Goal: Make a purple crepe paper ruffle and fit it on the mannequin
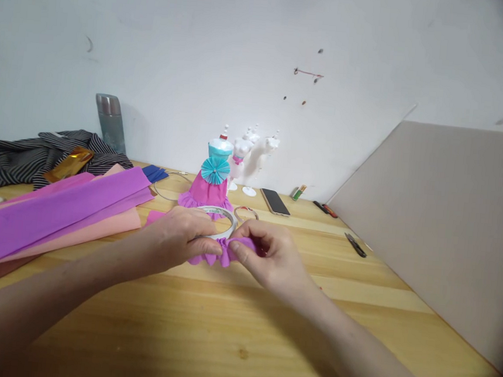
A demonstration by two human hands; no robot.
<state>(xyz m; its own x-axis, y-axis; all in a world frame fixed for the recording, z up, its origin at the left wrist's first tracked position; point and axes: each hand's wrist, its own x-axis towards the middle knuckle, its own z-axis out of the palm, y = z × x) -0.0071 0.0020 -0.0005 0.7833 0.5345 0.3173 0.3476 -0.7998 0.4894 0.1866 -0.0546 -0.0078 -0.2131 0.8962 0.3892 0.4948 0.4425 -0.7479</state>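
Both of my hands meet over the wooden table (229, 339). My left hand (181, 238) and my right hand (267, 254) pinch a small gathered strip of purple crepe paper (221, 255) between thumbs and fingers. The strip is ruffled into folds and rests low over the table. Just behind it lies a roll of white tape (222, 218). Further back stands a small mannequin in a pink and teal paper dress (211, 182).
Long purple and peach crepe paper sheets (55, 212) lie at the left. A striped cloth (20, 156) and a metal flask (110, 122) are behind them. A phone (275, 202), white mini mannequins (250, 153), small snips (356, 245) and a grey board (442, 228) stand to the right.
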